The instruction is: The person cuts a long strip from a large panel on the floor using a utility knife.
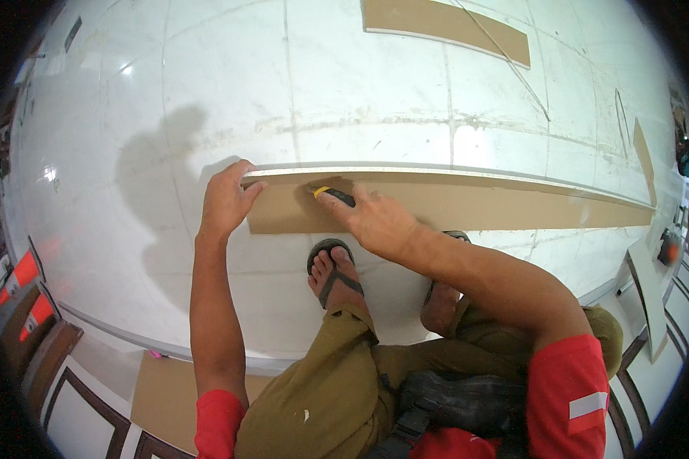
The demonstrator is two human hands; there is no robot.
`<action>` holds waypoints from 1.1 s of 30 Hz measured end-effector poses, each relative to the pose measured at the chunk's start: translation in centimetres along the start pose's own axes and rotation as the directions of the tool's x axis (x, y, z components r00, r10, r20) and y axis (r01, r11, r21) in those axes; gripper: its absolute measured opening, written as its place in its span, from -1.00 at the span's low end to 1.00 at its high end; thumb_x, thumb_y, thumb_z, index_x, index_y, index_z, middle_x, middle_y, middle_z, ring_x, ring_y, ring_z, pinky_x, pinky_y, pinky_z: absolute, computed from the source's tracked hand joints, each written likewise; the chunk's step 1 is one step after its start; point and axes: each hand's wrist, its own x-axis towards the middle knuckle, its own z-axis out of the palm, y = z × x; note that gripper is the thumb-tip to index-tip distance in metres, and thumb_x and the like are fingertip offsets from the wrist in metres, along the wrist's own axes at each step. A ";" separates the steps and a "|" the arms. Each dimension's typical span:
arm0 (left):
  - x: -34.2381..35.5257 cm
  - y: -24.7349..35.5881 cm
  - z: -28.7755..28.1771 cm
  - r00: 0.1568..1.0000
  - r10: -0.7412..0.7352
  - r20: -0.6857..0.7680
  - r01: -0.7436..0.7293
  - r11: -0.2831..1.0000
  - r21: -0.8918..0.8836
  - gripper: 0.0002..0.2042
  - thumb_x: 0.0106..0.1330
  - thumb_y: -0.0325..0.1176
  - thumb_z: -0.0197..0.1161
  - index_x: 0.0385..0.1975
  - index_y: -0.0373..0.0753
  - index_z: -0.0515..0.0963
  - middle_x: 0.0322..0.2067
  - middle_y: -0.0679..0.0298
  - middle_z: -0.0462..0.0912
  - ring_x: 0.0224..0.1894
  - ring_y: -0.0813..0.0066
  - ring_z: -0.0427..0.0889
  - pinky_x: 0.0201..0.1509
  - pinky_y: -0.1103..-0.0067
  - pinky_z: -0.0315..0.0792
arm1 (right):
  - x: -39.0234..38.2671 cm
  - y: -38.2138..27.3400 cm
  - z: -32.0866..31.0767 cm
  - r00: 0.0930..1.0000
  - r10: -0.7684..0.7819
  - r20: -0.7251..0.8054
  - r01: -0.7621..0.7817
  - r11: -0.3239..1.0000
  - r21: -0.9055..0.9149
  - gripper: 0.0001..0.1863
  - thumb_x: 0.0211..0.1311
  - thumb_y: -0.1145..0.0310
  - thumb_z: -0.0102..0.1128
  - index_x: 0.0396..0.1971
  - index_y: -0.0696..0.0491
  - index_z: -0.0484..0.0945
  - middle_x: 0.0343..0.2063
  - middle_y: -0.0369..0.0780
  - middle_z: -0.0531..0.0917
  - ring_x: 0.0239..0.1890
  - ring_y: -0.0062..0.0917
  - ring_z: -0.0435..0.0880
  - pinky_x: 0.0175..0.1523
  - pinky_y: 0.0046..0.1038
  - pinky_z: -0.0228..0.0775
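A long strip of plasterboard (444, 205), brown on its face with a white upper edge, runs from left to right across the floor in front of my feet. My left hand (228, 197) grips its left end at the upper corner, thumb on the brown side and fingers mostly hidden behind. In my right hand (379, 220) is a black and yellow utility knife (335, 196), held over the brown face near the left end. Whether its blade touches the board cannot be made out.
Another brown board piece (448, 29) lies farther off on the pale tiled floor (230, 76), with a thin strip (505, 55) across it. A narrow offcut (644, 161) is beyond the strip's right end. Orange-and-white cones (24, 294) stand at left. My sandalled foot (335, 275) is close to the board.
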 end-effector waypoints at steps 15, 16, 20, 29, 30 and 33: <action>1.8 1.0 -2.1 0.947 0.117 0.299 -0.232 0.894 0.383 -0.71 0.31 -0.24 0.49 -0.11 -0.23 0.60 -0.19 0.00 0.73 -0.04 -0.10 0.71 0.06 0.10 0.56 | 0.2 5.7 -14.0 0.933 -0.125 0.337 0.063 0.980 0.190 -0.54 0.67 0.14 0.05 0.43 -0.08 0.55 -0.26 0.03 0.74 -0.15 -0.08 0.77 0.02 -0.03 0.58; 2.2 1.1 -2.0 0.950 0.101 0.296 -0.215 0.898 0.383 -0.71 0.31 -0.24 0.49 -0.11 -0.23 0.60 -0.19 0.00 0.73 -0.04 -0.10 0.71 0.06 0.10 0.56 | 0.0 6.1 -14.8 0.919 -0.109 0.378 0.021 0.973 0.230 -0.55 0.66 0.17 0.06 0.41 -0.05 0.57 -0.20 0.04 0.77 -0.13 -0.10 0.78 0.04 -0.03 0.58; 2.0 1.9 -0.9 0.938 0.175 0.299 -0.295 0.856 0.425 -0.72 0.34 -0.21 0.46 -0.15 -0.26 0.60 -0.20 0.02 0.72 -0.05 -0.11 0.71 0.06 0.10 0.57 | -0.6 8.5 -9.8 0.957 -0.236 0.170 0.132 0.873 0.469 -0.59 0.61 0.23 0.09 0.32 -0.05 0.64 -0.13 0.10 0.79 -0.06 0.05 0.77 0.12 0.02 0.59; 1.6 3.1 0.8 0.976 0.034 0.214 -0.141 0.850 0.508 -0.72 0.32 -0.17 0.47 -0.15 -0.21 0.64 -0.20 0.03 0.75 -0.08 -0.09 0.71 0.05 0.10 0.56 | -0.9 3.8 3.5 0.986 -0.063 -0.157 0.132 0.868 0.480 -0.48 0.51 0.23 0.24 0.44 -0.23 0.53 -0.14 0.05 0.68 -0.13 0.05 0.72 0.01 0.02 0.62; 1.3 3.3 0.8 0.980 0.076 0.184 -0.155 0.868 0.471 -0.71 0.32 -0.16 0.47 -0.14 -0.20 0.65 -0.20 0.04 0.75 -0.08 -0.07 0.71 0.05 0.11 0.55 | -1.0 3.5 3.9 0.975 -0.029 -0.219 0.132 0.871 0.473 -0.48 0.51 0.22 0.25 0.43 -0.24 0.53 -0.13 0.05 0.68 -0.15 0.05 0.71 -0.01 0.03 0.63; 1.3 3.8 1.1 0.973 0.159 0.168 -0.222 0.852 0.474 -0.72 0.33 -0.16 0.45 -0.12 -0.18 0.65 -0.17 0.09 0.75 -0.03 0.00 0.69 0.10 0.14 0.51 | -1.7 3.4 4.6 0.956 0.035 -0.291 0.102 0.891 0.443 -0.46 0.50 0.24 0.27 0.44 -0.27 0.53 -0.19 -0.01 0.65 -0.27 -0.03 0.70 -0.15 -0.04 0.62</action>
